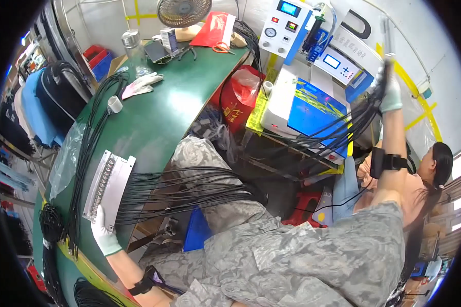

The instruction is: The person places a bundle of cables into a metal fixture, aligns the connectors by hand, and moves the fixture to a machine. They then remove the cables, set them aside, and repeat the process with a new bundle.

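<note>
My left hand (104, 234), in a white glove, grips the near end of a silver metal fixture (112, 187) over the green table. A row of small parts runs along the fixture's left side. Many black cables (189, 189) stretch from its right edge across my camouflage-clothed lap. Raised high on the right, my gloved right hand (392, 92) is closed round a bundle of black cables (361, 115), which sags across the blue-topped machine. A greyish bar (388, 38), blurred and edge-on, sticks up above that hand; whether the fingers hold it too is unclear.
On the green table (153, 117) lie a white glove (142, 85), a glass bottle (134, 51), orange scissors (223, 48) and more black cables (89, 133). The blue-and-white machine (312, 107) stands ahead right. Close on my right sits a person in pink (415, 189).
</note>
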`<state>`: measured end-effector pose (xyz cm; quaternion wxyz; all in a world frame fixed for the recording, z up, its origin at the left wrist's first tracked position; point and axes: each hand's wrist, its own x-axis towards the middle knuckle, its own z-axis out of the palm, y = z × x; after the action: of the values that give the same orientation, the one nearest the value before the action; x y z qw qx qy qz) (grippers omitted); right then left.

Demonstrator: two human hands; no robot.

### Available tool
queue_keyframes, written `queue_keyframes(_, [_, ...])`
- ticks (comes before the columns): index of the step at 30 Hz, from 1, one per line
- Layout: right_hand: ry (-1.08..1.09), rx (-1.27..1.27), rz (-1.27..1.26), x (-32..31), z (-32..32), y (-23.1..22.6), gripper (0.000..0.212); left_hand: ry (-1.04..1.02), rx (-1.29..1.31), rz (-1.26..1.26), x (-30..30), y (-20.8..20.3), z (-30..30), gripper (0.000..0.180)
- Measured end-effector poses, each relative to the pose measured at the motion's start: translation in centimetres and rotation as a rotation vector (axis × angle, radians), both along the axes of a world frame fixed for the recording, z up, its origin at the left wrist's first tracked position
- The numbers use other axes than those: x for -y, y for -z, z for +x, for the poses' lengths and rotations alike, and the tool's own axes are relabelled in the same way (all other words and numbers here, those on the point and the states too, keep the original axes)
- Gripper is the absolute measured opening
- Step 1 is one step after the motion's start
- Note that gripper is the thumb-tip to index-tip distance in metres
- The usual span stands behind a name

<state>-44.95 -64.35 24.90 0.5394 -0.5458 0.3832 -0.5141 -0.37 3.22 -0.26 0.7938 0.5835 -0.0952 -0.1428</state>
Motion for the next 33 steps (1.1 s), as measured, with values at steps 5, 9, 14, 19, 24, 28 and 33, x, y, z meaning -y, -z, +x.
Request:
queue_keyframes(5, [0.241, -0.127, -0.028, 6.1, -6.1, 13.3, 0.067, -0.014, -0.067, 0.005, -0.4, 0.8, 0.5, 0.045])
queue_keyframes(9, [0.49, -0.687, 0.248, 10.1, -9.3, 21.5, 0.084, -0.025, -0.107, 0.002, -0.3, 0.8, 0.4, 0.046])
queue_keyframes(14, [0.51, -0.777, 0.238, 12.9, -9.7, 28.3, 0.089, -0.067, -0.025, 0.12, -2.4, 2.4, 1.2, 0.047])
queue_keyframes(19, [0.41, -0.817, 0.276, 12.2, -8.0, 28.0, 0.089, -0.057, -0.156, 0.043, -1.5, 0.9, 0.5, 0.046])
queue_keyframes(24, [0.332, -0.823, 0.36, 12.1, -8.1, 27.4, 0.089, -0.091, -0.177, 0.094, -0.9, 0.0, 0.0, 0.045])
queue_keyframes(28, [0.303, -0.867, 0.211, 11.3, -7.9, 27.4, 0.09, -0.096, -0.159, 0.119, -1.9, 0.8, 0.4, 0.045])
queue_keyframes(33, [0.308, -1.457, 0.049, 11.1, -6.5, 25.1, 0.085, -0.087, -0.118, 0.171, -3.5, 1.6, 0.9, 0.045])
